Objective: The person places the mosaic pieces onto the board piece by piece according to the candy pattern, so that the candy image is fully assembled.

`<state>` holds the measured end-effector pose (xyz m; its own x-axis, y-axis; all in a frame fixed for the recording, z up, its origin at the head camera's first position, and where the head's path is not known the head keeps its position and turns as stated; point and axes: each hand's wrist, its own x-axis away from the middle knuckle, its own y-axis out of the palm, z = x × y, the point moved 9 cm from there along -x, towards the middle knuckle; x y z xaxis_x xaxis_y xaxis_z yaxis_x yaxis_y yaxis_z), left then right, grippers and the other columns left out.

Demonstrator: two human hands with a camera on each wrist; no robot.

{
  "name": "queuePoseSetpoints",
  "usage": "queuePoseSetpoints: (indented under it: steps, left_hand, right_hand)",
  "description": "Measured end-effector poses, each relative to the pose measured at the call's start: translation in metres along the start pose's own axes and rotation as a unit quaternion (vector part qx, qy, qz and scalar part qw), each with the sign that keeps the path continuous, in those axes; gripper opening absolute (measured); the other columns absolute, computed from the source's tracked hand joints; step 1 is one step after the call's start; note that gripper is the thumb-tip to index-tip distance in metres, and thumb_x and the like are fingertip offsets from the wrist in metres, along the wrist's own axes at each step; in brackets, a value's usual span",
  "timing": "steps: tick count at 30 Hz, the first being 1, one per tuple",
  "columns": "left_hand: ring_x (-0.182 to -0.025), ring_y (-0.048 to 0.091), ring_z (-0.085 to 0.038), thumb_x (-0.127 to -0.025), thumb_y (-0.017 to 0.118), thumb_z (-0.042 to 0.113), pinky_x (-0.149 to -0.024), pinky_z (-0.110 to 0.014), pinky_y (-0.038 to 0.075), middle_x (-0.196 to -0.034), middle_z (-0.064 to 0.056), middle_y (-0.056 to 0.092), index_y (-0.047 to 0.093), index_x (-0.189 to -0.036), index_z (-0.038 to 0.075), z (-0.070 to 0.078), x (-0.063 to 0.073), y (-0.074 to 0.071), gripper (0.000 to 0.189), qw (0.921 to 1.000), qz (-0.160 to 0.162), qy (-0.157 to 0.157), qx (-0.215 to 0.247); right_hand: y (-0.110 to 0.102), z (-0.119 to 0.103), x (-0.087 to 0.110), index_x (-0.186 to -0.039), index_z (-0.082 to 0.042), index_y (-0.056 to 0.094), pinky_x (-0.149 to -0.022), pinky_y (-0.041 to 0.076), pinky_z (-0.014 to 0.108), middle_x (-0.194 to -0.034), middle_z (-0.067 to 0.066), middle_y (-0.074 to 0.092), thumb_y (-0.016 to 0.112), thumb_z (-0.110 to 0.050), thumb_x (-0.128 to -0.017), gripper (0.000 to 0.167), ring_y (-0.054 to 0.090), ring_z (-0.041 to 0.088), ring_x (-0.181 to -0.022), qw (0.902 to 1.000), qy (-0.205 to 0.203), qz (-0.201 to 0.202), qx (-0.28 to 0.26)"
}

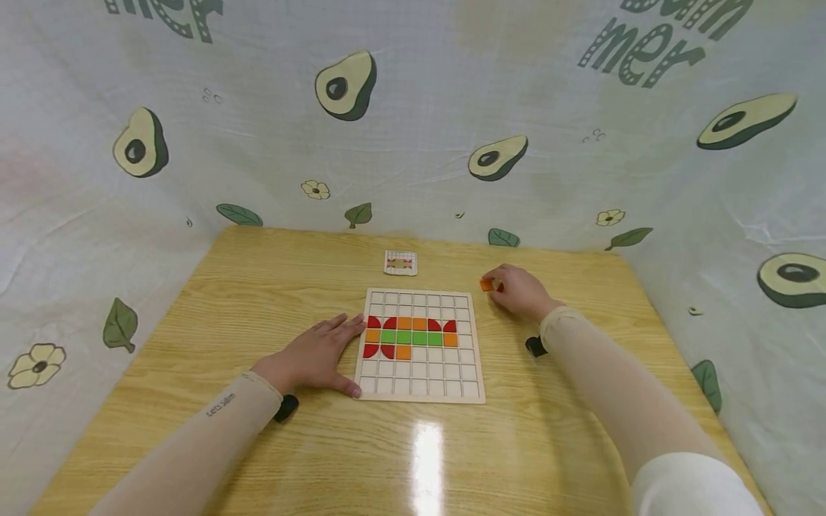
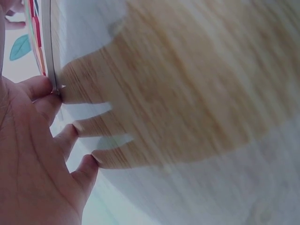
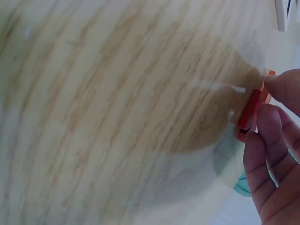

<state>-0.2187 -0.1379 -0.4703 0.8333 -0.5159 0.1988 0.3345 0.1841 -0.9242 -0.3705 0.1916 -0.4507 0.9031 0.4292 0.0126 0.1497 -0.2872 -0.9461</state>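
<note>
A pale wooden grid board [image 1: 419, 388] lies on the table, bearing red quarter-round, orange and green tiles in its middle-left rows. My left hand [image 1: 317, 356] rests spread at the board's left edge; its thumb and a fingertip touch the rim. Beyond the board's right edge, my right hand [image 1: 518, 292] pinches an orange tile [image 1: 487, 284] between thumb and fingers. In the right wrist view, red tiles [image 3: 250, 110] show beside the orange tile [image 3: 266, 95]; whether they are held or lie on the table, I cannot tell.
A small pattern card [image 1: 401, 263] lies behind the board, printed with a red, orange and green design. The wooden table [image 1: 258, 287] meets a white cloth [image 1: 413, 86] with avocado prints at its back and sides. Light glares on the table in front of the board.
</note>
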Motion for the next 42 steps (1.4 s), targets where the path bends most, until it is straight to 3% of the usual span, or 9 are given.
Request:
queuePoseSetpoints:
  steps: [8, 18, 36, 42]
  left_hand:
    - [-0.149, 0.016, -0.036, -0.063, 0.073, 0.08, -0.115, -0.056, 0.021, -0.164, -0.004, 0.02, 0.03, -0.158, 0.012, 0.002, 0.0, -0.001, 0.125, 1.0, 0.0, 0.003, 0.004]
    - [-0.149, 0.016, -0.036, -0.062, 0.073, 0.081, -0.115, -0.056, 0.022, -0.164, -0.003, 0.021, 0.03, -0.158, 0.012, 0.001, 0.0, 0.0, 0.125, 1.0, 0.0, -0.001, 0.003]
    - [-0.149, 0.017, -0.036, -0.062, 0.072, 0.082, -0.115, -0.056, 0.022, -0.164, -0.005, 0.022, 0.031, -0.158, 0.011, 0.002, -0.001, -0.001, 0.126, 1.0, 0.002, 0.004, 0.002]
    - [-0.149, 0.017, -0.036, -0.063, 0.072, 0.081, -0.115, -0.055, 0.021, -0.164, -0.005, 0.021, 0.03, -0.158, 0.011, 0.001, 0.0, 0.0, 0.125, 1.0, 0.001, 0.002, 0.0]
  right_hand:
    - [0.002, -0.001, 0.001, -0.117, -0.006, 0.071, -0.083, 0.052, 0.044, -0.112, 0.011, 0.065, 0.068, -0.009, -0.091, 0.027, 0.061, 0.026, -0.091, 0.9996, -0.027, 0.005, -0.007]
    - [0.002, -0.006, 0.001, -0.12, -0.006, 0.071, -0.081, 0.052, 0.043, -0.106, 0.008, 0.063, 0.069, -0.012, -0.091, 0.03, 0.061, 0.023, -0.09, 0.9987, -0.05, 0.002, 0.01]
    - [0.0, -0.005, 0.01, -0.12, -0.006, 0.072, -0.074, 0.049, 0.039, -0.102, 0.008, 0.061, 0.071, -0.015, -0.088, 0.033, 0.056, 0.022, -0.081, 0.9979, -0.056, 0.025, 0.019]
    - [0.001, -0.006, 0.018, -0.119, -0.008, 0.073, -0.076, 0.048, 0.038, -0.101, 0.006, 0.061, 0.072, -0.016, -0.088, 0.032, 0.055, 0.021, -0.082, 0.9979, -0.059, 0.027, -0.003]
